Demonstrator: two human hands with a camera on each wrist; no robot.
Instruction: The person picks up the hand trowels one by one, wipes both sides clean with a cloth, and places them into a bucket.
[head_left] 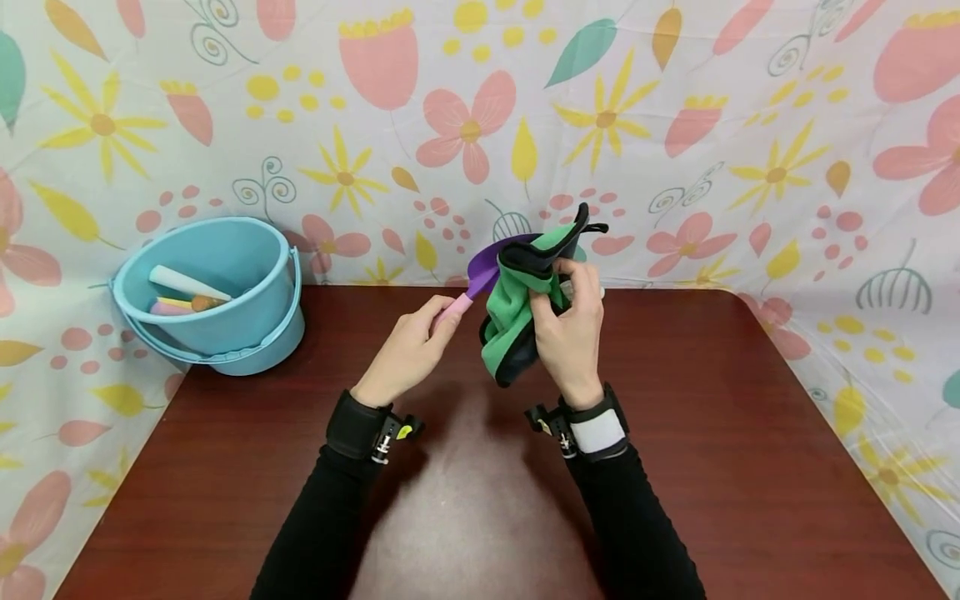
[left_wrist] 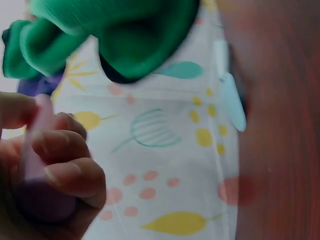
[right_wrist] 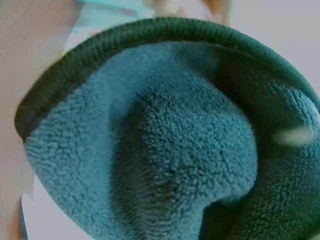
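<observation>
My left hand grips the pink handle of a purple spoon-like utensil, fingers curled round it. In the left wrist view the pink handle runs through the curled fingers. My right hand pinches a green cloth with black edging and a small black loop. Folds of the cloth overlap the utensil's purple head, hiding part of it. Both things are held up over the back of the table. The cloth's fuzzy side fills most of the right wrist view, and the right fingers are largely hidden there.
A light blue bucket with its handle hanging down stands at the table's back left, holding a white cylinder and several small items. A pale object lies near the back edge. Floral fabric hangs behind the brown table.
</observation>
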